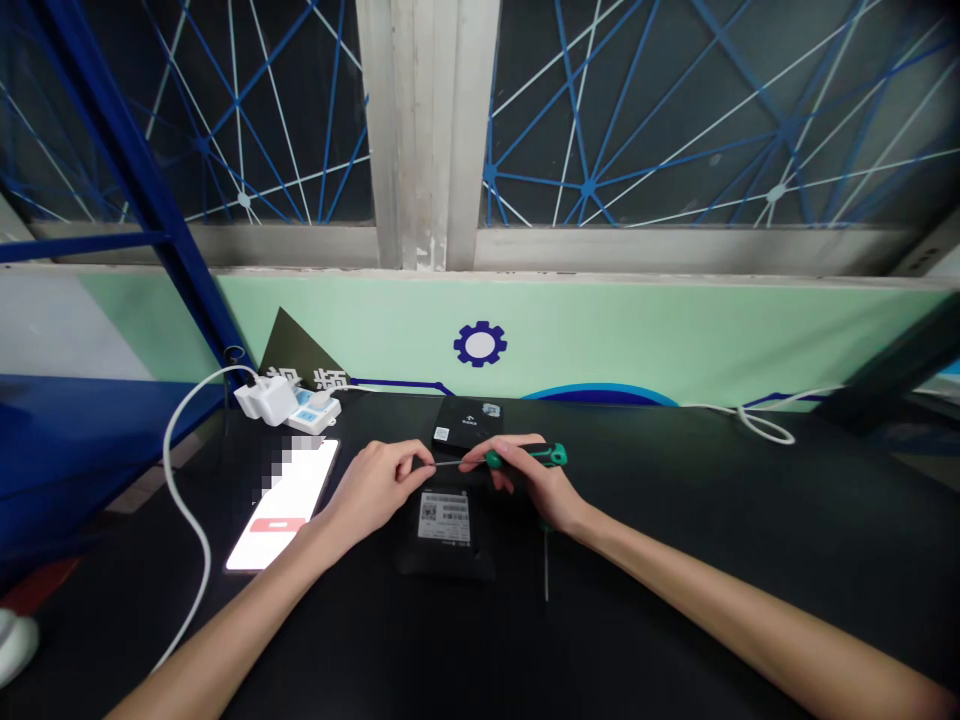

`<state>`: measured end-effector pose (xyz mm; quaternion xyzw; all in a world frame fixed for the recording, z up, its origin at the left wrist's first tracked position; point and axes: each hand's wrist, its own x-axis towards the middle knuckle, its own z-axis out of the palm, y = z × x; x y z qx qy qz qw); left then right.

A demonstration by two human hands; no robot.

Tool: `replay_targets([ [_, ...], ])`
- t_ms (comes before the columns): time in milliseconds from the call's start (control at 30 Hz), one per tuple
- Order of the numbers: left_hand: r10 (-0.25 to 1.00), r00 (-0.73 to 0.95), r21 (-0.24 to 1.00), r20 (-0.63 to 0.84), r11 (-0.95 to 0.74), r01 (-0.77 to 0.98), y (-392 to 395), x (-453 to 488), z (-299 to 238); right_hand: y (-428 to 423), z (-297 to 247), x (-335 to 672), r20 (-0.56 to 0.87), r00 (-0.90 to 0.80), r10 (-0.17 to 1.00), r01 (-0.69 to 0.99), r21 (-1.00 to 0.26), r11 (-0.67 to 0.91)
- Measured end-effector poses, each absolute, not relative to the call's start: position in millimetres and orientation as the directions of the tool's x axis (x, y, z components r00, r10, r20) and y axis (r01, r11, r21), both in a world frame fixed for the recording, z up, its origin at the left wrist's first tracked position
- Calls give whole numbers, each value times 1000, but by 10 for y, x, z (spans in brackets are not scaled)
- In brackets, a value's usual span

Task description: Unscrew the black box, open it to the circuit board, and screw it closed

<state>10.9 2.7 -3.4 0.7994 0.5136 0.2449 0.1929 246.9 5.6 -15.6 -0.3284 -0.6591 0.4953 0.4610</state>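
Green and black, the screwdriver (553, 455) lies level over the table, its handle gripped in the right hand (536, 478); the left hand (382, 478) has thumb and forefinger closed at the shaft's tip, and I can't tell whether some small part sits between them. Below is a flat black device (450, 565), its edges melting into the black table (712, 500). A second tool (546, 575) shows mostly its shaft, the rest hidden by the right wrist. A white, rounded object (13, 645) is cut off at far left.

The device's label (444, 517) carries a square code and print too small to read; the black box (457, 415) behind has stickers and illegible lettering. On the phone (292, 500), part of the bright screen is blocked out. White adapters (268, 402) partly cover the wall characters 视频. Mint wall (390, 330), blue gear (480, 344), dark windows (637, 120) above.
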Motion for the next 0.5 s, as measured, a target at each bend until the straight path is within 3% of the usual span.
replay_targets([
  [500, 936, 294, 507, 194, -352, 787, 111, 43, -75, 87, -237, 2487, 311, -246, 918, -132, -949, 286],
])
